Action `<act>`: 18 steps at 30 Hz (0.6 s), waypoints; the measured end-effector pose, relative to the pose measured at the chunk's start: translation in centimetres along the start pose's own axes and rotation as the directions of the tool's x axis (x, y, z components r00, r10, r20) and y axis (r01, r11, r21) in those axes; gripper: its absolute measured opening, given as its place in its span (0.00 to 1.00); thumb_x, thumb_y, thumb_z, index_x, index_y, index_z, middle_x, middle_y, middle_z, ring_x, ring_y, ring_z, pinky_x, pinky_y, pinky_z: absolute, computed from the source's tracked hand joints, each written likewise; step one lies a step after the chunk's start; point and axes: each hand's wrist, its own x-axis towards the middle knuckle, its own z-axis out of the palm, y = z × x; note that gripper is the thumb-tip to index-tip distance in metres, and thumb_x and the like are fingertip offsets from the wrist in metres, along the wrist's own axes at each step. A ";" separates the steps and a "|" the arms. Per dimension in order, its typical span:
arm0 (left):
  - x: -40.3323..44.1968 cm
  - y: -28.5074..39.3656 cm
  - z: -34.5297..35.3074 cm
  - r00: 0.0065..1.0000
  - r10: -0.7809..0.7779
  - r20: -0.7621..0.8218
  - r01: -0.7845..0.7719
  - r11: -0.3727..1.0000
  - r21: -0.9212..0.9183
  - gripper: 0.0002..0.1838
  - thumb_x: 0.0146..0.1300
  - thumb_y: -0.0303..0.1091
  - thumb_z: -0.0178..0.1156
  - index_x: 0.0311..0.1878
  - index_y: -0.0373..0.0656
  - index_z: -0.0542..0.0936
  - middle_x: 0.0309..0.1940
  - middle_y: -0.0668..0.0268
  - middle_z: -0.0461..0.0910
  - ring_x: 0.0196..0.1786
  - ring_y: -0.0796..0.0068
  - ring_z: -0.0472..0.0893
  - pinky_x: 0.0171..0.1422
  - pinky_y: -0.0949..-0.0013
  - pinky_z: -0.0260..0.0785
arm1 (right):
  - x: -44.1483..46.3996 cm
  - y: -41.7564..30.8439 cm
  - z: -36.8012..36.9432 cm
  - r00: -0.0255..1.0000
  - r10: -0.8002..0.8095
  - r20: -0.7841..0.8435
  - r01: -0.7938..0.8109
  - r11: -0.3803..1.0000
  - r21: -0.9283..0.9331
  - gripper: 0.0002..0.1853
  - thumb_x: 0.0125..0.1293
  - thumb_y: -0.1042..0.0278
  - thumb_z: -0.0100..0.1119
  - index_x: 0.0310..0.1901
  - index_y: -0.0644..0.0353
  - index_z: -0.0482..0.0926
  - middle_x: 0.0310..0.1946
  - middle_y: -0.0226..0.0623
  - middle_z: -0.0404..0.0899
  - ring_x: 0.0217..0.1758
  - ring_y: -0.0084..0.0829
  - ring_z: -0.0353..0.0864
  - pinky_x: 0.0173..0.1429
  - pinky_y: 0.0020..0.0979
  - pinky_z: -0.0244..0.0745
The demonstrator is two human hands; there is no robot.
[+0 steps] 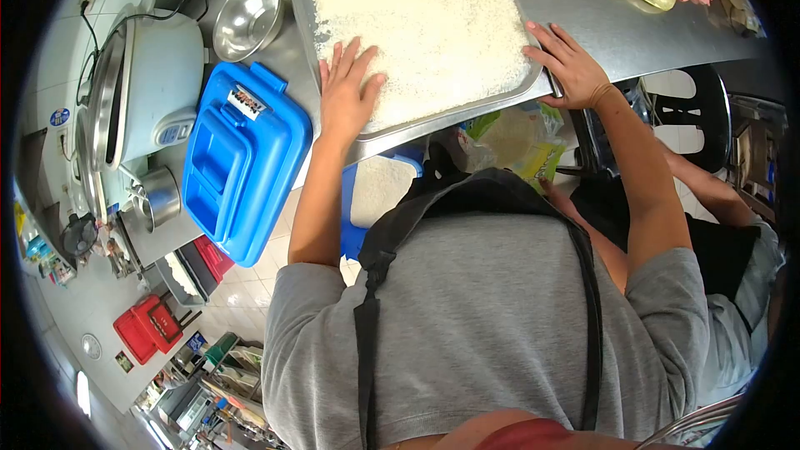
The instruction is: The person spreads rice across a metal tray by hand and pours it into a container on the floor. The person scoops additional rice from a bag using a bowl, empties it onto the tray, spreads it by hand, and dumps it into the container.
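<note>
White grains cover most of a shallow metal tray on the steel table, in a layer that thins towards the near edge. Over the tray's near left corner lies the left hand, palm down, its fingers spread and pointing to the far side, the thumb turned right. The grains lie around those fingertips and to their right; whether the fingers press into the layer or only rest on it, I cannot tell.

At the tray's right rim, near its right corner, is the right hand, its fingers apart and pointing left. Their tips reach the rim, with the grains just to the left of them. The thumb sits lower, on the near side, and I cannot tell whether it touches the tray.

Left of the tray, a blue plastic lid lies near, with a metal bowl beyond it on the far side. Below the table's near edge, a blue container holds more white grains. To the right, another person's arm is visible near a plastic bag.
</note>
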 end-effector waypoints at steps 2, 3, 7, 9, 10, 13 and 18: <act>0.0 0.6 0.6 0.999 -0.032 -0.007 0.032 0.999 -0.009 0.27 0.68 0.47 0.61 0.69 0.57 0.74 0.76 0.59 0.62 0.81 0.49 0.52 0.82 0.43 0.38 | 0.0 0.0 -0.2 1.000 0.000 0.007 0.000 1.000 0.009 0.52 0.42 0.53 0.79 0.70 0.49 0.61 0.80 0.43 0.45 0.80 0.44 0.54 0.84 0.47 0.45; 0.1 1.6 1.1 1.000 0.010 -0.012 -0.010 0.999 -0.050 0.30 0.69 0.51 0.59 0.72 0.58 0.69 0.77 0.59 0.59 0.81 0.47 0.49 0.81 0.39 0.35 | 0.1 0.0 -0.3 1.000 -0.002 0.014 0.002 1.000 0.017 0.52 0.42 0.53 0.79 0.70 0.50 0.62 0.80 0.44 0.46 0.80 0.45 0.54 0.84 0.47 0.45; 1.7 6.0 3.5 0.980 0.181 0.085 -0.190 0.976 0.108 0.34 0.71 0.60 0.50 0.77 0.62 0.62 0.80 0.61 0.52 0.82 0.45 0.44 0.79 0.31 0.28 | 0.1 0.1 -0.2 1.000 -0.023 -0.010 0.023 0.999 0.030 0.52 0.41 0.53 0.79 0.70 0.50 0.62 0.80 0.44 0.47 0.80 0.46 0.54 0.84 0.48 0.46; 3.5 7.4 4.2 0.961 0.254 0.105 -0.267 0.955 0.132 0.33 0.72 0.60 0.48 0.77 0.63 0.61 0.80 0.63 0.52 0.82 0.48 0.44 0.79 0.29 0.27 | 0.1 0.0 -0.3 1.000 -0.018 -0.020 0.019 0.999 0.041 0.53 0.40 0.53 0.80 0.70 0.51 0.63 0.79 0.45 0.49 0.80 0.47 0.54 0.83 0.49 0.47; 4.5 7.6 4.6 0.935 0.328 0.134 -0.346 0.926 0.151 0.32 0.73 0.60 0.46 0.77 0.65 0.61 0.80 0.65 0.53 0.83 0.50 0.44 0.78 0.27 0.27 | 0.1 0.0 -0.3 1.000 -0.024 -0.020 0.024 0.999 0.038 0.53 0.40 0.53 0.80 0.70 0.51 0.63 0.79 0.45 0.49 0.80 0.47 0.54 0.83 0.49 0.47; 8.3 6.8 6.2 0.913 0.387 0.125 -0.407 0.871 0.276 0.30 0.75 0.59 0.43 0.77 0.67 0.61 0.80 0.69 0.54 0.83 0.55 0.45 0.79 0.27 0.28 | 0.2 0.1 -0.3 0.998 -0.044 -0.042 0.046 0.997 0.056 0.53 0.40 0.54 0.80 0.71 0.51 0.62 0.79 0.46 0.49 0.80 0.48 0.54 0.83 0.49 0.47; 14.4 2.0 6.0 0.945 0.316 0.082 -0.321 0.856 0.405 0.29 0.76 0.59 0.40 0.76 0.67 0.63 0.80 0.70 0.55 0.83 0.57 0.47 0.80 0.29 0.29 | 0.2 -0.2 -0.3 1.000 0.001 -0.012 -0.001 0.999 0.041 0.53 0.41 0.53 0.80 0.71 0.52 0.62 0.79 0.46 0.49 0.80 0.46 0.53 0.83 0.49 0.47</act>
